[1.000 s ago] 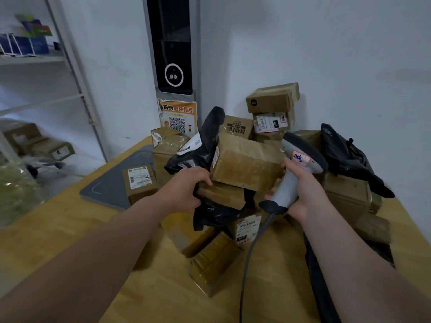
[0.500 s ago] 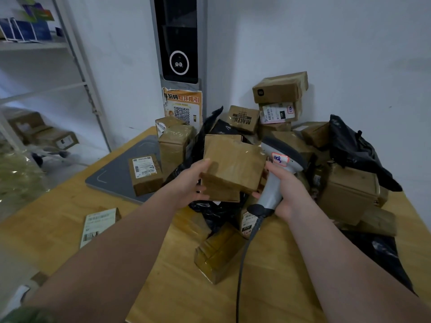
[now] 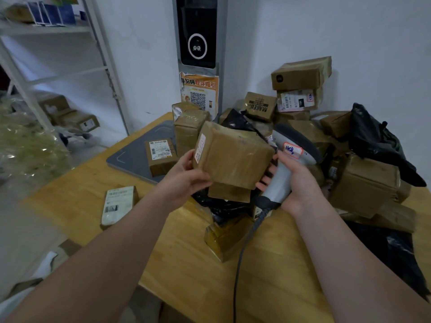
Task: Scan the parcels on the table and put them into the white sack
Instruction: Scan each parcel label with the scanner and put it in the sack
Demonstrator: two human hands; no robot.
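The light wooden table (image 3: 186, 276) is crowded: brown cardboard boxes heap against the far white wall, the top brown box of a stack (image 3: 300, 73) riding highest, and a crumpled black plastic bag (image 3: 377, 141) is slung over the right of the heap. Left of the pile a flat grey pad (image 3: 133, 155) carries a small labelled brown box (image 3: 161, 157), and nearer, alone on the bare wood, lies a flat parcel with a white label (image 3: 117, 203). An orange poster with a QR code (image 3: 199, 92) hangs on the far wall, and a white metal shelf (image 3: 46, 66) stands far left. Above the near edge of the heap, the left hand (image 3: 186, 180) grips a brown tape-wrapped cardboard parcel (image 3: 233, 157) by its left end, thumb beside a white label on that end. The parcel is tilted and glossy with tape; a smaller brown box (image 3: 229, 192) shows just beneath it, and I cannot tell whether it is carried too. The right hand (image 3: 300, 183) wraps the handle of a grey handheld scanner (image 3: 278, 180), its head beside the parcel's right edge, its dark cable (image 3: 240, 255) trailing down across the table.
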